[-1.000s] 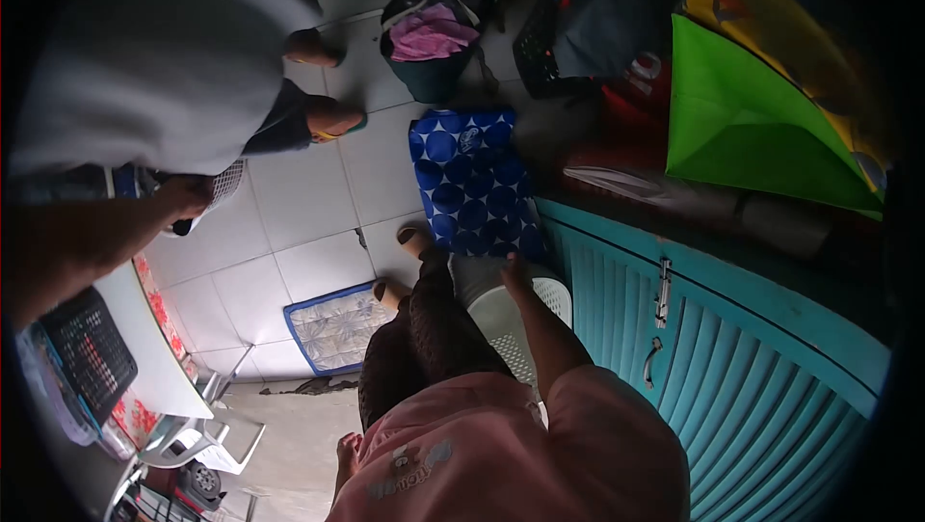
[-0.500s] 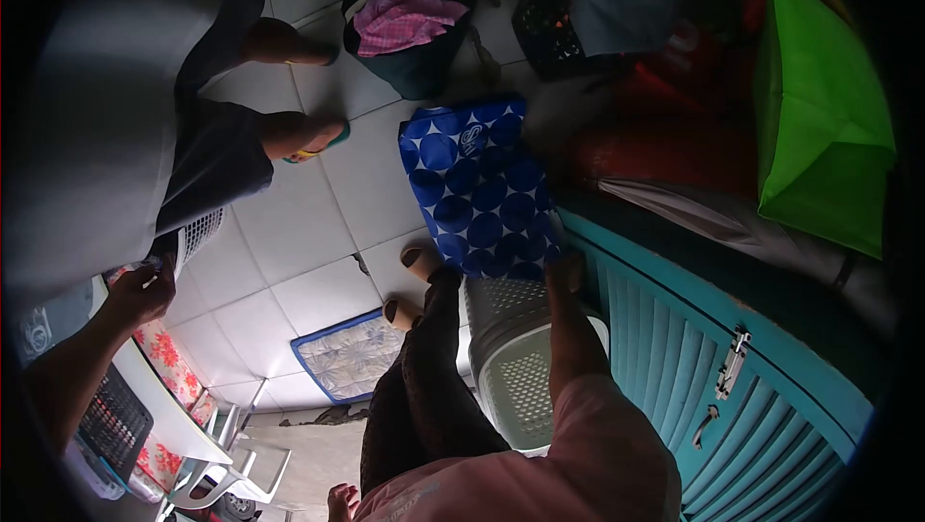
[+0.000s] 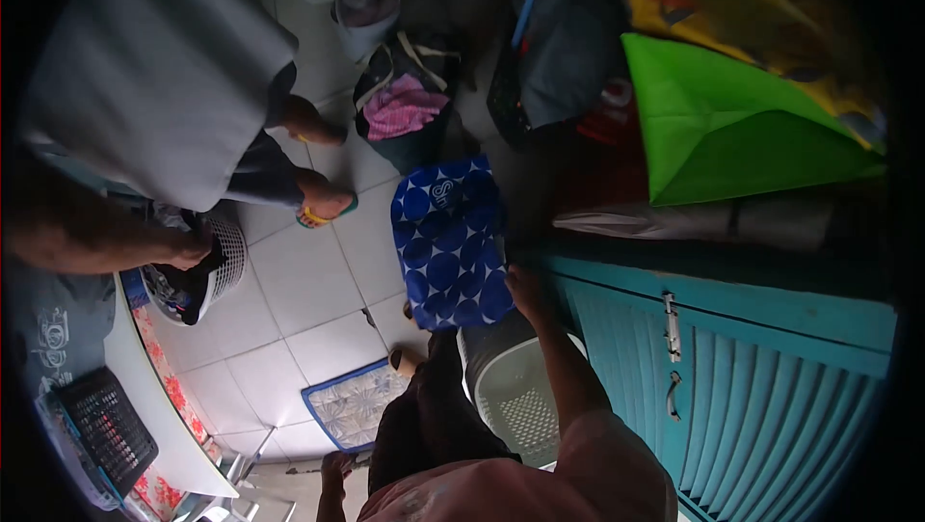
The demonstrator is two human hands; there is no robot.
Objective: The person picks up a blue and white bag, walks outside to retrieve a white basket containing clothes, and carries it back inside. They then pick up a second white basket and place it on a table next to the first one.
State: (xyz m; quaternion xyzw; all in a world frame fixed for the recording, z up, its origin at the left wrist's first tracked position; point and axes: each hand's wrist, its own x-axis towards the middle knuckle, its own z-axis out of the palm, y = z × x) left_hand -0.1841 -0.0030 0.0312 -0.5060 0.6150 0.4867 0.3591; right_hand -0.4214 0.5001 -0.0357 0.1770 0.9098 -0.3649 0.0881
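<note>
1. Right hand (image 3: pixel 526 293) meets the blue bag's (image 3: pixel 448 242) edge, beside the teal cabinet (image 3: pixel 732 368); I cannot tell whether it pinches (too dim).
2. Left hand (image 3: pixel 337 469), small and blurred, is near the mat (image 3: pixel 358 406); finger spread unclear.

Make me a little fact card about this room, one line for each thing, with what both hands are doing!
Right hand: at the edge of the blue bag; grip hard to see
Left hand: low, near the blue-edged mat
Blue bag: big round dots, by the feet
Pale basket: full of little holes, below the right hand
Other person's hand: at dark cloth in a white basket
Teal doors: ribbed, with a metal bolt
</note>
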